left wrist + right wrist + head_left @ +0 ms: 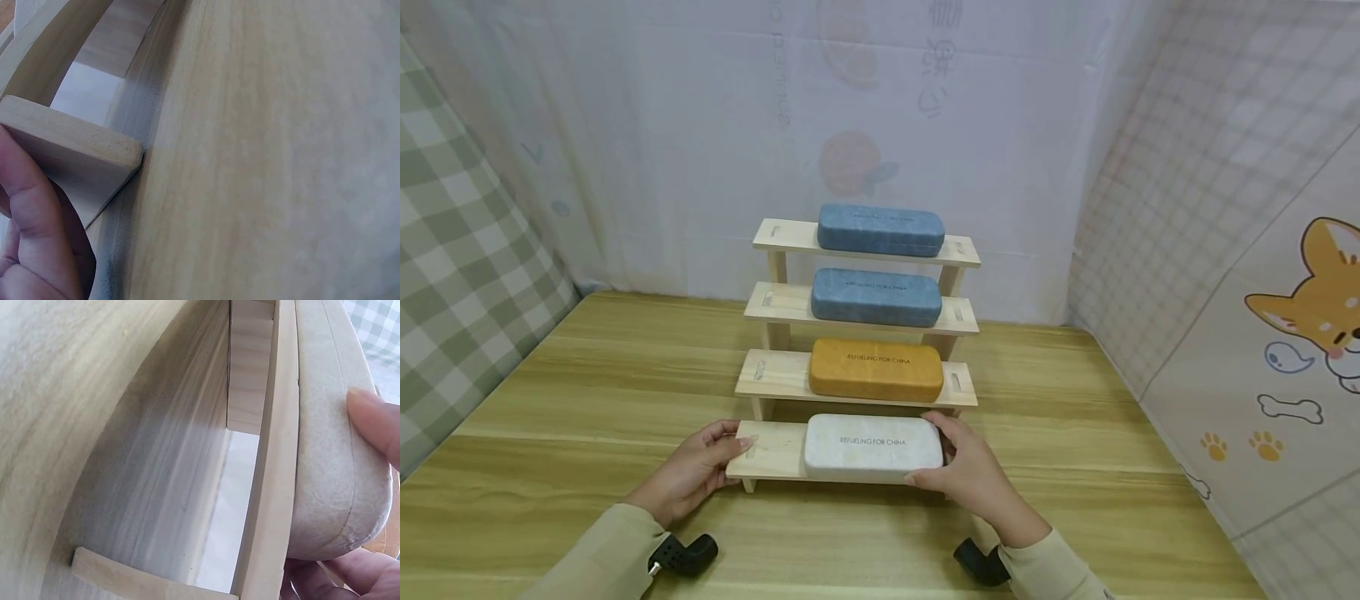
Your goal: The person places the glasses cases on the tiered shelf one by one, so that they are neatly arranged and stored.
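A white glasses case (874,448) lettered "REFUELING FOR CHINA" lies on the lowest step of a stepped wooden rack (772,450). My right hand (973,467) grips the case's right end, thumb on its front side and fingers behind, as the right wrist view also shows. With the thumb on top and fingers below, my left hand (696,471) holds the left end of that bottom step. In the left wrist view, fingers (37,219) lie against the rack's wooden leg (75,137). Above sit an orange case (876,369) and two blue cases (876,297), one per step.
The rack stands on a wood-grain table (625,375). A white printed cloth (700,150) hangs behind it. Green checked fabric (460,225) is at the left, and a cloth with a cartoon dog (1330,292) at the right.
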Demonstrator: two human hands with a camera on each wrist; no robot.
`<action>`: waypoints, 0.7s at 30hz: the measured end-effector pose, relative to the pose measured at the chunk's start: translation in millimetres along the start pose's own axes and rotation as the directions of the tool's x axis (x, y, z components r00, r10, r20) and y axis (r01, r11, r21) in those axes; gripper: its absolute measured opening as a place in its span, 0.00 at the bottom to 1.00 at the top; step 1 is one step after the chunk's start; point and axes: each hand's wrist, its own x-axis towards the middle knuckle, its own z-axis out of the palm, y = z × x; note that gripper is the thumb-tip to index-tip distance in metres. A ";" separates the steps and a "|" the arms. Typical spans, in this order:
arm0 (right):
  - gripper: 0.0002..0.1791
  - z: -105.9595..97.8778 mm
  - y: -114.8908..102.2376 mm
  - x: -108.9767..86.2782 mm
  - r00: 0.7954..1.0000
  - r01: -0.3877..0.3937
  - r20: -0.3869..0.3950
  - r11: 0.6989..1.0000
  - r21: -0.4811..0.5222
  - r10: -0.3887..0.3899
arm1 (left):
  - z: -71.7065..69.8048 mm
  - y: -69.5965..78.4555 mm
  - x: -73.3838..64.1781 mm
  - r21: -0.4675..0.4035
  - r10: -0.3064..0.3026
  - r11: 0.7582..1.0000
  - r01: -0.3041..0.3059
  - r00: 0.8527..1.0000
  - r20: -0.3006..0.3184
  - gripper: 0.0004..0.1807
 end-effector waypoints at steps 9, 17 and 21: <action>0.47 -1.3 0.1 -4.3 0.999 0.047 0.011 0.999 -0.007 -0.047 | 0.8 1.8 -1.5 0.007 -0.012 1.000 0.012 1.000 0.002 0.31; 0.48 -14.1 3.3 -11.4 0.998 0.050 0.046 0.998 0.045 -0.052 | 1.9 2.5 -1.9 0.061 -0.042 0.997 0.044 0.998 -0.039 0.33; 0.42 -29.7 5.3 -18.1 0.995 0.097 0.019 0.995 -0.008 -0.097 | 0.7 2.9 -6.5 0.123 -0.063 0.990 0.076 0.992 -0.108 0.32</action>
